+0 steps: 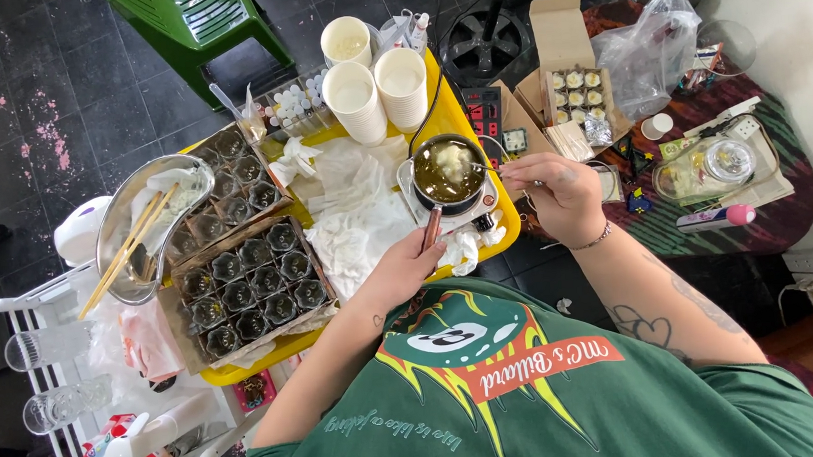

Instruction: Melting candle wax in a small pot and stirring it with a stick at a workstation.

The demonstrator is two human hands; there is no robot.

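A small dark pot (447, 170) of yellowish liquid with a pale lump in it sits on a little square hot plate (483, 215) on the yellow tray (489, 106). My left hand (400, 270) grips the pot's reddish handle. My right hand (560, 192) holds a thin metal utensil whose tip reaches into the pot. Crumpled white paper (357, 208) lies just left of the hot plate.
Two cardboard trays of small dark glass jars (246, 280) fill the tray's left side. A metal bowl with chopsticks (136, 235) stands left of them. Stacked white cups (376, 91) stand behind. A box of filled jars (577, 94), a power strip (483, 116) and a plastic bag (648, 45) lie to the right.
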